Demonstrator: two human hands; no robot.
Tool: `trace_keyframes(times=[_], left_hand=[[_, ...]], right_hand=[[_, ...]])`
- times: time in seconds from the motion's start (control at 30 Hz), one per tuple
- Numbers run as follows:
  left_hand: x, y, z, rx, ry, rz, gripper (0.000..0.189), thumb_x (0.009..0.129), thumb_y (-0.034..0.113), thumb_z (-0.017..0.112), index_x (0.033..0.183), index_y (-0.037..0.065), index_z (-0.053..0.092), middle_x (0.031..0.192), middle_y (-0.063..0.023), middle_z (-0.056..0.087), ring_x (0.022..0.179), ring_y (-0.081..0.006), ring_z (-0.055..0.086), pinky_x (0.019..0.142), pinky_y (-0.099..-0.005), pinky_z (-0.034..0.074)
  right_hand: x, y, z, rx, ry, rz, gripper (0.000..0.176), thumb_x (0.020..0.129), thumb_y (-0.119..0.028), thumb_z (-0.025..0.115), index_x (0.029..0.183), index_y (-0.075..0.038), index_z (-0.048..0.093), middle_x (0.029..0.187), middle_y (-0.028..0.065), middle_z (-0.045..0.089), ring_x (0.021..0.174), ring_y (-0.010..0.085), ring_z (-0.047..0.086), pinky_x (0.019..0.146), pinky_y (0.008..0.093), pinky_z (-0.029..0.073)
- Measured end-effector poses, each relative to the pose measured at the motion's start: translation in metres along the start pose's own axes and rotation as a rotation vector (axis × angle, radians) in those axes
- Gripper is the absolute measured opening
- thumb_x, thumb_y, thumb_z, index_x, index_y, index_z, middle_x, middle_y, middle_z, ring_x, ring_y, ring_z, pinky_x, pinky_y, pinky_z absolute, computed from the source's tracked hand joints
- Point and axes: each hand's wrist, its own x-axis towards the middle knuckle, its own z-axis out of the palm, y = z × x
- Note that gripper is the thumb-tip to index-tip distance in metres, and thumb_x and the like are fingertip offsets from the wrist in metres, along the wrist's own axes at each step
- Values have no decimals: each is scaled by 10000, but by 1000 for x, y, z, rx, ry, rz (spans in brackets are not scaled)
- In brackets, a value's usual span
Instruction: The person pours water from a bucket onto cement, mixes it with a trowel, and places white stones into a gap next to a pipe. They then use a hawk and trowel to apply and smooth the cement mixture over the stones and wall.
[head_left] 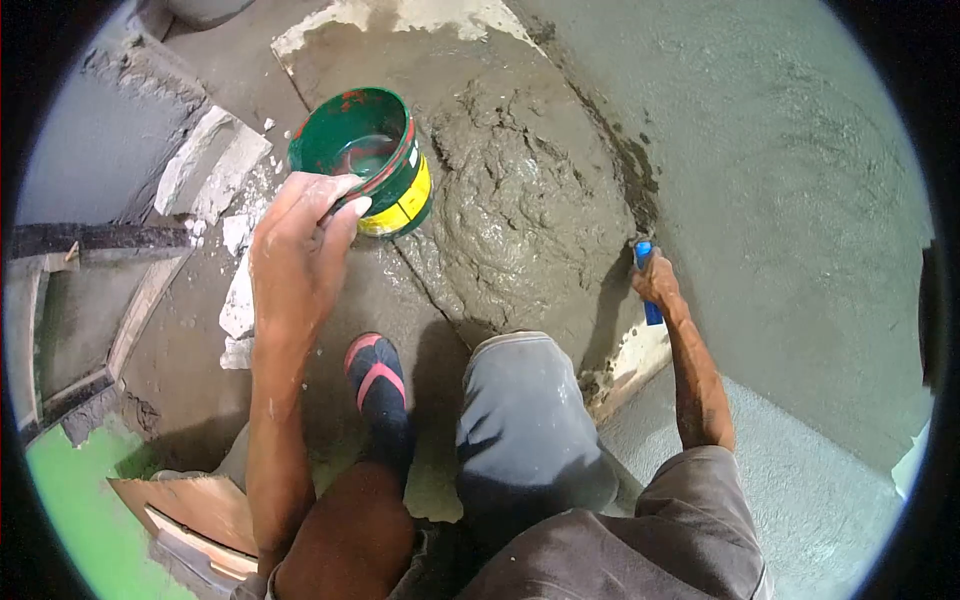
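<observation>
My left hand (305, 235) is closed on the near rim of a green bucket (409, 196) with red smears and a yellow label. A little cloudy liquid shows at the bottom of the bucket. To the right of the bucket lies a broad heap of wet mortar (530, 190), its surface rough and lumpy. At the heap's right edge, my right hand (655, 280) is wrapped around the blue handle of a tool (653, 314). I cannot make out the working end of this tool.
A grey wall (780, 150) rises along the right. Broken white chunks (238, 300) lie left of the bucket. A wooden frame (140, 310) stands at far left, with a wood piece (195, 510) lower down. My sandalled foot (378, 375) is close to the mortar.
</observation>
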Motion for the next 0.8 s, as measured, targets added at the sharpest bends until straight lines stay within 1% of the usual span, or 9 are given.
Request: trace_keyframes(times=[0.07, 0.2, 0.3, 0.43, 0.5, 0.57, 0.67, 0.7, 0.8], left_hand=[[0, -2, 0, 27, -16, 6, 177, 834, 24, 658, 1004, -25, 659, 925, -150, 663, 837, -245, 643, 781, -323, 490], [0, 1, 0, 44, -26, 8, 173, 837, 29, 653, 1000, -29, 658, 925, -149, 662, 832, -244, 640, 773, -320, 490], [4, 5, 0, 13, -33, 12, 175, 833, 34, 658, 994, -32, 658, 926, -148, 658, 823, -243, 636, 766, -313, 488], [1, 0, 7, 6, -23, 30, 191, 820, 34, 664, 1002, -22, 663, 917, -141, 649, 792, -242, 627, 736, -314, 488], [-2, -1, 7, -9, -3, 18, 191, 811, 27, 655, 996, -16, 666, 895, -133, 634, 747, -251, 616, 690, -316, 488], [-2, 2, 3, -26, 0, -21, 195, 813, 28, 668, 1001, -22, 669, 913, -145, 652, 795, -243, 632, 740, -319, 490], [-1, 5, 0, -15, 11, -44, 193, 814, 30, 673, 999, -25, 669, 922, -154, 662, 830, -247, 643, 771, -322, 491], [0, 3, -1, -5, 15, -49, 191, 814, 30, 672, 997, -26, 669, 922, -156, 663, 836, -251, 645, 775, -323, 491], [-1, -6, 0, 53, 31, 50, 186, 816, 31, 667, 993, -24, 669, 933, -160, 663, 848, -269, 646, 779, -331, 491]], right_hand=[[-17, -10, -33, -5, -85, -107, 416, 780, -174, 674, 1056, 56, 464, 900, 323, 627, 853, 494, 622, 733, 529, 507], [-27, -9, -36, -23, 84, -60, 381, 787, -160, 653, 1026, 75, 471, 888, 335, 626, 851, 498, 626, 734, 542, 508], [19, -37, -35, -62, 166, -30, 329, 803, -128, 596, 1011, 97, 476, 918, 331, 630, 877, 488, 629, 734, 533, 516], [39, -53, -54, -112, 37, -339, 377, 804, -140, 606, 1059, 104, 472, 900, 340, 622, 908, 484, 620, 772, 526, 499], [26, -58, -74, -153, 58, -296, 365, 799, -137, 613, 1045, 98, 482, 906, 325, 629, 903, 474, 623, 760, 525, 496], [33, -59, -76, -104, 99, -163, 336, 789, -136, 625, 1014, 84, 508, 914, 299, 640, 892, 453, 630, 734, 525, 487], [80, -68, -61, -87, 61, -155, 313, 780, -145, 605, 999, 60, 516, 896, 283, 641, 898, 452, 624, 774, 496, 499], [83, -79, -65, -4, -10, -227, 310, 781, -160, 616, 990, 50, 521, 903, 288, 636, 908, 458, 618, 773, 497, 490], [70, -114, -98, -152, -166, -370, 329, 785, -178, 630, 1003, 43, 522, 918, 302, 624, 917, 457, 611, 780, 500, 481]])
